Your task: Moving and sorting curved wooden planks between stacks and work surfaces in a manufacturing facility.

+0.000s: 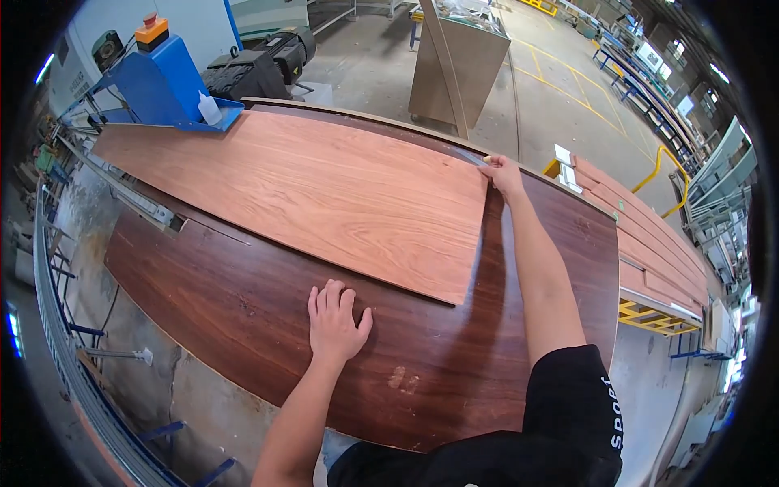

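Left hand (334, 319) flat and open on dark wooden panel (243, 325), right hand (501, 173) pinching far corner of light veneer sheet (308, 183).

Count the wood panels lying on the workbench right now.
2. A light reddish veneer sheet lies on top, its far corner pinched by the right hand. A dark glossy panel lies beneath it, with the left hand flat on it. More may be hidden underneath.

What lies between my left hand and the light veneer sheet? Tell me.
Nothing visible. The left hand rests flat on the dark panel, with only bare panel up to the sheet. The right hand already grips its far corner.
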`<state>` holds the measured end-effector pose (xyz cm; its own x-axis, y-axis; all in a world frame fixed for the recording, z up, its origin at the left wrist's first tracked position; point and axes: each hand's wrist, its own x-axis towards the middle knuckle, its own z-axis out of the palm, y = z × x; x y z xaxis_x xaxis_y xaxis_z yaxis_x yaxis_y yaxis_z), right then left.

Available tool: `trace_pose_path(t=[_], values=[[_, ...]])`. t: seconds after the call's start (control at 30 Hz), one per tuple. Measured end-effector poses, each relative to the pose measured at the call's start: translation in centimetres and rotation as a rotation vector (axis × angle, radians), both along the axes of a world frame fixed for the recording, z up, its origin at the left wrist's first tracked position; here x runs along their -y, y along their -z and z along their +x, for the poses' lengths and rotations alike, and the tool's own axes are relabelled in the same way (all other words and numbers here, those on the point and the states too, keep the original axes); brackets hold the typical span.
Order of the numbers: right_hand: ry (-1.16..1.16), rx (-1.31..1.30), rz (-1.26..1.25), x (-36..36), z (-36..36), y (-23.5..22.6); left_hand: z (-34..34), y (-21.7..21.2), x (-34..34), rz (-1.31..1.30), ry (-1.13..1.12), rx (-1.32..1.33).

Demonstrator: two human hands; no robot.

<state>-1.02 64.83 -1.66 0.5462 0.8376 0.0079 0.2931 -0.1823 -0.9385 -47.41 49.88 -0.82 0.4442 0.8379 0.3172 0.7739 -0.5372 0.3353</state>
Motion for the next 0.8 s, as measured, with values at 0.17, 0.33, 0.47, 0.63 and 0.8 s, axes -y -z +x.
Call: trace_pose_path(t=[0.17,0.33,0.47,0.63,0.8], values=[[0.025,-0.229,-0.059,2.7,4.1,0.5,0.4,0.1,0.0,-0.002,0.008,-0.003],[-0.024,-0.354,-0.043,5.5,7.1,0.5,0.5,0.0,0.2,0.003,0.007,-0.011],[-0.090,-0.228,-0.145,7.1,10.2,-0.2,0.4,0.0,0.1,-0.009,0.005,-0.028],[0.003,0.086,-0.176,7.4,11.5,0.0,0.8,0.1,0.1,-0.001,0.013,-0.029],[0.129,0.352,-0.332,8.5,9.8,-2.3,0.3,0.1,-0.3,0.002,0.006,-0.036]])
